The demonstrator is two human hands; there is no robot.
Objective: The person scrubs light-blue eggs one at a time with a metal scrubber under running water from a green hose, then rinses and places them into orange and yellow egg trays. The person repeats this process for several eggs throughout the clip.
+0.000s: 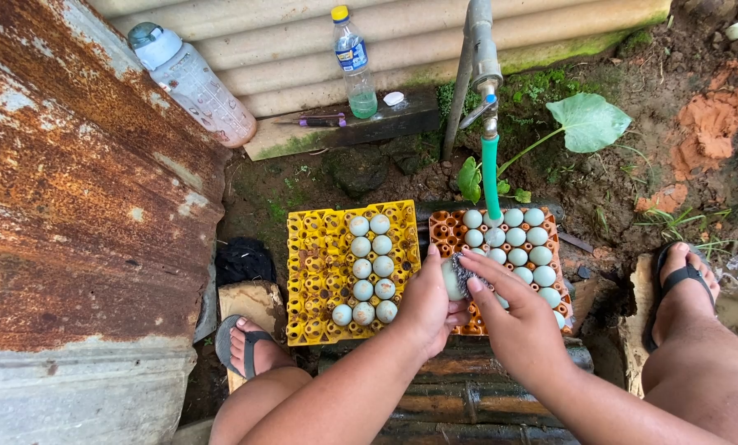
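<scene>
— What are the hands doing?
— The left hand point(427, 303) is curled around a pale egg point(451, 280). The right hand point(513, 317) pinches a grey scrubbing pad point(465, 278) against it.
— And around them?
— A yellow tray point(315, 272) of eggs sits left of the left hand. An orange tray point(447, 231) lies just beyond both hands, under a green hose point(490, 177).
</scene>
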